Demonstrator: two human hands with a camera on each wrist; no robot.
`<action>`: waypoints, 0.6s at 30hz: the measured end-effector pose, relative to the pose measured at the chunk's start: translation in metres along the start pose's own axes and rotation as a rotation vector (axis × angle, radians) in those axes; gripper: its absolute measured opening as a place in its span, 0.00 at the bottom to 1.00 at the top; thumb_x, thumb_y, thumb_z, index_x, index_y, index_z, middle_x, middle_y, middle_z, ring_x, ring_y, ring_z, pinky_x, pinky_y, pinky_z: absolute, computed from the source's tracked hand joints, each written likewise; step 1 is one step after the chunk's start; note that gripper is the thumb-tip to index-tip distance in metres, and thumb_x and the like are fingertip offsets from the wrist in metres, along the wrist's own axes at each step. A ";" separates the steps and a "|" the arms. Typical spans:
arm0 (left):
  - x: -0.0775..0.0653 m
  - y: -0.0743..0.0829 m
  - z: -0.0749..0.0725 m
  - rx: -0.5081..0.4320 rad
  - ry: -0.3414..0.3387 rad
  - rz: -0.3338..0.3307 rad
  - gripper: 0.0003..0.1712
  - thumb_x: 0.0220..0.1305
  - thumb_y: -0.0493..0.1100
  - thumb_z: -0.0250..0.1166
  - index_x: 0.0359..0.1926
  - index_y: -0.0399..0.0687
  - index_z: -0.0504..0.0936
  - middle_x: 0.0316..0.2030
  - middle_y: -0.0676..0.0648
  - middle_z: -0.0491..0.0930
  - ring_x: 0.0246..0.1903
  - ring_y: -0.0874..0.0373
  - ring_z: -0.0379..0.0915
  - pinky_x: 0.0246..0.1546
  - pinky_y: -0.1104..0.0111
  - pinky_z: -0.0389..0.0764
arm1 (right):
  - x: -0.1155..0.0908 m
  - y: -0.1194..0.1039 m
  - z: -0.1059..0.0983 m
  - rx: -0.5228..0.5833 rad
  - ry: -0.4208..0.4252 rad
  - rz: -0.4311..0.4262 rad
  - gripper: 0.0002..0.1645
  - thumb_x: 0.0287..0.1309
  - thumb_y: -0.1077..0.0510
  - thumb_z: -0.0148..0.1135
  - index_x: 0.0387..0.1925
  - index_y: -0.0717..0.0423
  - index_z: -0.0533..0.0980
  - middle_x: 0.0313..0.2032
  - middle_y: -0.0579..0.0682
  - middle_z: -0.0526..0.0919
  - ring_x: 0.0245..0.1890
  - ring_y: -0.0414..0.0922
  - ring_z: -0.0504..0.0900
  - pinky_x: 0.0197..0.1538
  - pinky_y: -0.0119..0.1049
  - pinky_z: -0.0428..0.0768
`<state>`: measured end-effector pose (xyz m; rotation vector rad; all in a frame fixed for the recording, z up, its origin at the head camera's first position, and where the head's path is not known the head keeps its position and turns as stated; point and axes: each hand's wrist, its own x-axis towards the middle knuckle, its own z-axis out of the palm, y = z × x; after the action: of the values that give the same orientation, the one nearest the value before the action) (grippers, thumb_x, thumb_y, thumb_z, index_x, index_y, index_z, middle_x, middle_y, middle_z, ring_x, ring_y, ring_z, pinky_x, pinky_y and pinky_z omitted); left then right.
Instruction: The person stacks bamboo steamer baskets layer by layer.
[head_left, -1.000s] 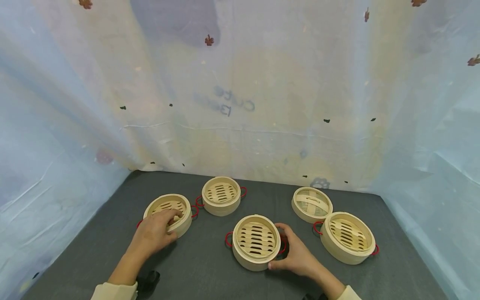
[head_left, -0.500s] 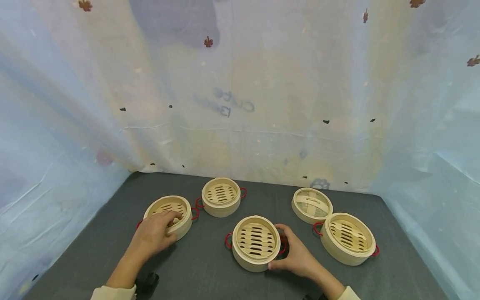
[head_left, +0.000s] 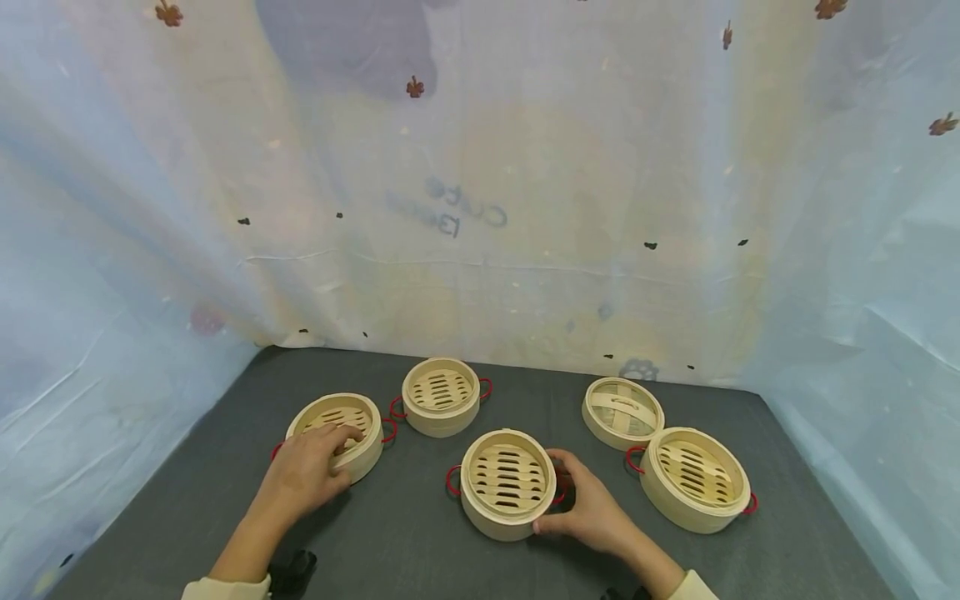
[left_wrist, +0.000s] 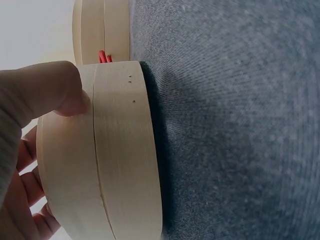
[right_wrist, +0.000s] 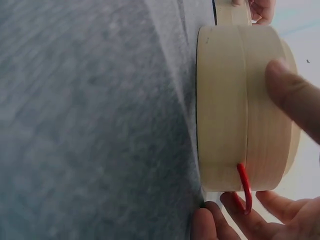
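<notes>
Several fingers of the left hand [head_left: 303,467] curl over the rim of the leftmost steamer [head_left: 366,457] in the head view, the thumb outside, gripping its pale bamboo wall. The right hand [head_left: 585,504] holds the right side of the front steamer [head_left: 497,523], fingers and thumb spread around the curved wall beside a red loop handle. That round basket stands upright near the middle of the dark grey cloth [head_left: 412,533], its raised floor cut with rows of elongated slots. The back steamer [head_left: 441,422], similarly slotted, is just beside the leftmost one. Farther right, the right steamer [head_left: 686,510] stands just beside a bamboo lid [head_left: 622,410], a shallow disc with a woven top crossed by a flat strip. Behind hangs a crinkled, translucent curtain [head_left: 525,167] printed with soft blotches and small brown leaf shapes.

In the left wrist view, the thumb lies on the upper band of smooth, grained bamboo; a fine seam runs around the wall, and the cloth looks grainy and blue-grey.

In the right wrist view, the thumb presses the front steamer's upper band while fingers meet its side around the glossy red loop.
</notes>
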<state>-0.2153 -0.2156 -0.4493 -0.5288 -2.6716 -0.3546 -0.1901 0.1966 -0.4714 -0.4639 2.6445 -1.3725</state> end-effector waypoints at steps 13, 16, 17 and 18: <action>0.000 -0.001 0.000 0.022 -0.006 -0.006 0.25 0.37 0.37 0.69 0.43 0.58 0.82 0.24 0.60 0.71 0.23 0.67 0.61 0.24 0.68 0.63 | 0.004 -0.005 0.003 -0.041 0.047 0.037 0.50 0.39 0.46 0.79 0.64 0.51 0.65 0.53 0.53 0.79 0.48 0.48 0.79 0.47 0.46 0.76; 0.000 -0.001 -0.001 0.022 -0.009 -0.012 0.25 0.37 0.37 0.69 0.43 0.58 0.82 0.24 0.60 0.71 0.23 0.66 0.62 0.25 0.67 0.63 | 0.005 -0.005 0.003 -0.041 0.057 0.029 0.49 0.40 0.46 0.78 0.64 0.51 0.65 0.54 0.54 0.79 0.48 0.49 0.79 0.48 0.48 0.76; 0.000 0.000 -0.001 0.022 -0.009 -0.014 0.26 0.37 0.37 0.69 0.43 0.58 0.82 0.24 0.60 0.71 0.23 0.66 0.62 0.25 0.67 0.63 | 0.005 -0.004 0.003 -0.039 0.060 0.027 0.49 0.41 0.46 0.78 0.64 0.52 0.66 0.54 0.54 0.79 0.48 0.49 0.80 0.48 0.48 0.76; 0.000 0.000 -0.001 0.024 -0.010 -0.016 0.26 0.37 0.37 0.69 0.44 0.59 0.82 0.24 0.60 0.71 0.24 0.66 0.62 0.26 0.66 0.63 | 0.005 -0.004 0.002 -0.038 0.062 0.027 0.48 0.41 0.46 0.78 0.64 0.52 0.66 0.54 0.54 0.79 0.48 0.49 0.80 0.49 0.47 0.77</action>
<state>-0.2147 -0.2162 -0.4481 -0.5040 -2.6872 -0.3251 -0.1931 0.1908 -0.4692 -0.3951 2.7200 -1.3529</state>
